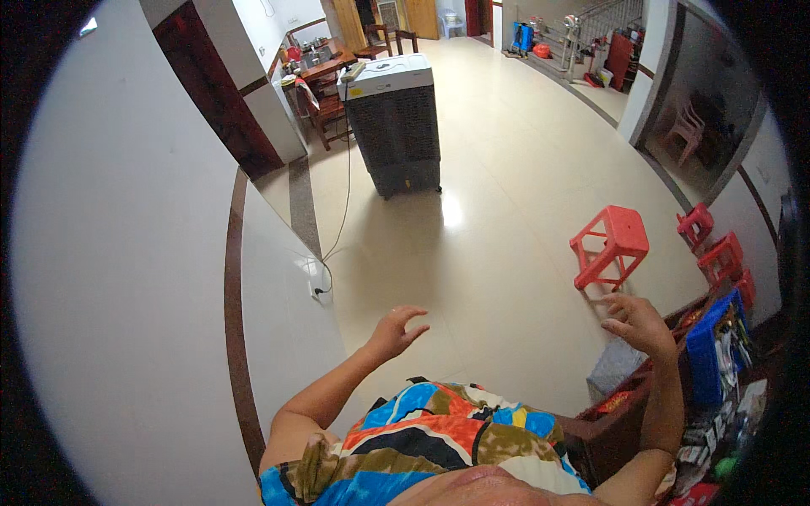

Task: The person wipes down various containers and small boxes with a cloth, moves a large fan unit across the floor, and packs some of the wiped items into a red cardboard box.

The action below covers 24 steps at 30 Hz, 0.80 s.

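Both my hands are raised in front of my body, above the tiled floor (481, 265). My left hand (398, 332) holds nothing, its thumb and fingers parted in a loose curve. Nothing is in my right hand (636, 322) either; its fingers are spread and bent. In the picture it lies just below a red plastic stool (623, 231), apart from it as far as I can tell. Beside my right forearm stands a dark wooden cabinet (607, 436) bearing a blue plastic basket (705, 360) filled with small items.
An evaporative air cooler (398, 133) stands ahead, its black cord (347, 209) running to a wall socket (313, 288) at left. Several more red stools (721, 256) line the right wall. Farther back are a wooden table (329, 60), chairs (329, 111) and a stair railing (601, 25).
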Each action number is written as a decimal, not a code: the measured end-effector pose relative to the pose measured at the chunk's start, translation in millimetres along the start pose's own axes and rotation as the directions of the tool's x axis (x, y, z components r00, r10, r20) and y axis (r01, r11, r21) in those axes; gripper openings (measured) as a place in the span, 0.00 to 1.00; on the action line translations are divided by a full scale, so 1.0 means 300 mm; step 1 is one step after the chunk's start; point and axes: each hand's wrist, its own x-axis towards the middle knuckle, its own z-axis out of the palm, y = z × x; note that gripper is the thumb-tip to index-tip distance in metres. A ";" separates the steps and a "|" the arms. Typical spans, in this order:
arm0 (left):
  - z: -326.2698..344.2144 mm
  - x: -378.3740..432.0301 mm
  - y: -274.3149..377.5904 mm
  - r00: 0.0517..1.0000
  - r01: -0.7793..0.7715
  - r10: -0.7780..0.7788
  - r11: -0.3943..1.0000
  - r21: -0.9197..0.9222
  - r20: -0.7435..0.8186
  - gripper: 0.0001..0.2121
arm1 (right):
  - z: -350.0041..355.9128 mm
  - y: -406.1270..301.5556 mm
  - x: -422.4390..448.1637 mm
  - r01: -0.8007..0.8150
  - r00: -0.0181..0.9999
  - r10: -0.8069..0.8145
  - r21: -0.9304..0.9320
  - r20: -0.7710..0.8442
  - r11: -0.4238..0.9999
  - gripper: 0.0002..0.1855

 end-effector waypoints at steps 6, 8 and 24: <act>-0.111 0.235 -0.174 0.983 -0.036 0.033 0.999 -0.015 -0.183 0.16 | -0.014 -0.047 0.509 0.020 0.992 -0.031 0.092 0.119 0.996 0.27; -0.140 0.370 -0.181 0.978 -0.042 0.042 0.999 0.004 -0.206 0.16 | -0.084 -0.018 0.695 0.007 0.988 -0.036 0.187 0.152 0.982 0.28; -0.446 0.961 -0.442 0.655 0.487 -0.493 0.855 -0.178 -0.572 0.31 | -0.072 -0.613 2.542 0.369 0.916 -0.358 -0.032 0.180 0.929 0.30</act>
